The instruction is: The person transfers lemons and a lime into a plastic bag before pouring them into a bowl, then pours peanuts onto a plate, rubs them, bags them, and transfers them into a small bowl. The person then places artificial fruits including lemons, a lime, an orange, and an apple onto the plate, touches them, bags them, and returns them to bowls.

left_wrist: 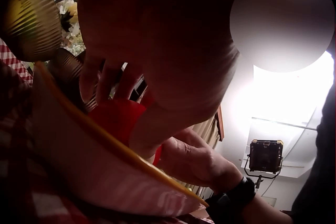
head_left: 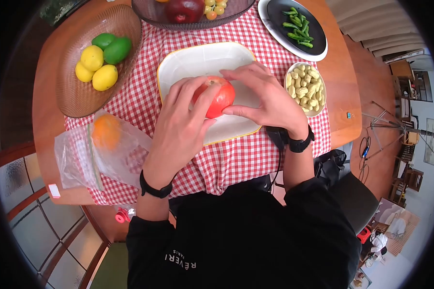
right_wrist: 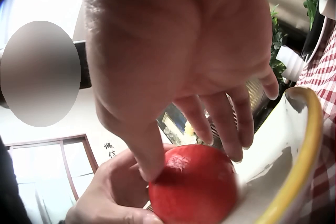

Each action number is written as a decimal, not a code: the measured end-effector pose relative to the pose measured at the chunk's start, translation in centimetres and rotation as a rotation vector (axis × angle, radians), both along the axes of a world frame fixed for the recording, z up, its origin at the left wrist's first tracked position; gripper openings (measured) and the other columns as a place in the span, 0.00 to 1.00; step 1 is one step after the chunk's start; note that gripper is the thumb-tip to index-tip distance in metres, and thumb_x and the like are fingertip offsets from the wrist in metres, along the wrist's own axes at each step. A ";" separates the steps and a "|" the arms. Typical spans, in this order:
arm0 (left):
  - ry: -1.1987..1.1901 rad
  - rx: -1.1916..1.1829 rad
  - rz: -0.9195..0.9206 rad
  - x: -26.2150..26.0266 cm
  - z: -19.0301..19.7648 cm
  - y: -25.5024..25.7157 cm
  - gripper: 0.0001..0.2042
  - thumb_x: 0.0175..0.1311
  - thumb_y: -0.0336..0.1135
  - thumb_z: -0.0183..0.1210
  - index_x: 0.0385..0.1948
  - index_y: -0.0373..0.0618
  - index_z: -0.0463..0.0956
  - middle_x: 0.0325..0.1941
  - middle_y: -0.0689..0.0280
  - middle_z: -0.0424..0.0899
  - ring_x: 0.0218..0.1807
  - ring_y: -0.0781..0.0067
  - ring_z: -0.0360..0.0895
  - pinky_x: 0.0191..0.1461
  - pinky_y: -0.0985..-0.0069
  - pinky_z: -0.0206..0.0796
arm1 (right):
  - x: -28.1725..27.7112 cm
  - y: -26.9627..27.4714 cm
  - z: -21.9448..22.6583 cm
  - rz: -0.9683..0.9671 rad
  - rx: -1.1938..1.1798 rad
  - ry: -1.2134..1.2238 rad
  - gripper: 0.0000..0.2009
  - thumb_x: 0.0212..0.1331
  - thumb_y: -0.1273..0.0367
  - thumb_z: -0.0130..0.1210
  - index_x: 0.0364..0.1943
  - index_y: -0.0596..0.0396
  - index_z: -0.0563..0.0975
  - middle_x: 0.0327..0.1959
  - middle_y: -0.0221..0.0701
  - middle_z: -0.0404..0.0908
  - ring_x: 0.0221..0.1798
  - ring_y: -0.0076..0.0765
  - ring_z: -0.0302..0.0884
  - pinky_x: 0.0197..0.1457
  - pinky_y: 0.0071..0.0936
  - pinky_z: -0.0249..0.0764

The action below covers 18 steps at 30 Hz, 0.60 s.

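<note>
A round red fruit like a tomato (head_left: 221, 100) (left_wrist: 116, 120) (right_wrist: 195, 187) is over a white dish with a yellow rim (head_left: 212, 54) (left_wrist: 100, 163) (right_wrist: 310, 150). The left hand (head_left: 179, 113) (left_wrist: 157, 50) curves round its left side, fingers bent over it, the thumb at its near side. From the right, the right hand (head_left: 267, 98) (left_wrist: 194, 158) (right_wrist: 178, 40) holds it between thumb and fingers, the thumb resting on its surface. Whether the fruit touches the dish cannot be told.
Lemons and green fruits lie in a brown basket (head_left: 68, 91) at left, above a bagged orange (head_left: 106, 131). A fruit bowl (head_left: 149, 18) stands beyond the dish. Peanuts (head_left: 305, 89) and green peppers (head_left: 299, 29) sit in dishes to the right.
</note>
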<state>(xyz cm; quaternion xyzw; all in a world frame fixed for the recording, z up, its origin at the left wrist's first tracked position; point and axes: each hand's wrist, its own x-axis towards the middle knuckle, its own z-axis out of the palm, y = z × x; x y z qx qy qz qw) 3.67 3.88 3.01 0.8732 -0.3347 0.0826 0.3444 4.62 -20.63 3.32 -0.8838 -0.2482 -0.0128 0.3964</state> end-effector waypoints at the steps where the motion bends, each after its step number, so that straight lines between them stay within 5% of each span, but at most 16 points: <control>1: 0.033 -0.033 -0.018 0.0 0.3 0.1 0.40 0.47 0.29 0.80 0.68 0.43 0.74 0.65 0.51 0.78 0.67 0.45 0.75 0.71 0.53 0.68 | 0.2 0.0 0.0 0.022 -0.055 -0.040 0.32 0.53 0.56 0.77 0.61 0.55 0.82 0.53 0.39 0.87 0.62 0.50 0.79 0.77 0.48 0.64; 8: 0.113 -0.017 0.123 -0.2 -0.2 0.3 0.40 0.47 0.31 0.80 0.68 0.42 0.74 0.62 0.51 0.81 0.67 0.46 0.76 0.70 0.55 0.70 | 0.3 0.1 0.4 0.090 -0.034 -0.079 0.32 0.52 0.55 0.77 0.60 0.55 0.82 0.52 0.37 0.86 0.62 0.51 0.79 0.77 0.48 0.64; 15: 0.016 0.022 0.003 0.1 -0.2 0.1 0.41 0.46 0.30 0.79 0.69 0.42 0.73 0.65 0.52 0.80 0.69 0.45 0.75 0.71 0.55 0.69 | 0.1 0.0 0.2 0.011 -0.008 -0.055 0.34 0.50 0.56 0.79 0.62 0.54 0.83 0.56 0.38 0.85 0.62 0.49 0.79 0.74 0.49 0.68; 18: 0.083 -0.044 -0.005 0.0 0.0 0.1 0.41 0.46 0.29 0.79 0.69 0.42 0.72 0.66 0.53 0.80 0.70 0.46 0.74 0.71 0.54 0.69 | -0.1 0.1 0.0 -0.005 -0.143 -0.034 0.33 0.51 0.54 0.78 0.61 0.54 0.83 0.58 0.38 0.85 0.65 0.49 0.79 0.81 0.56 0.58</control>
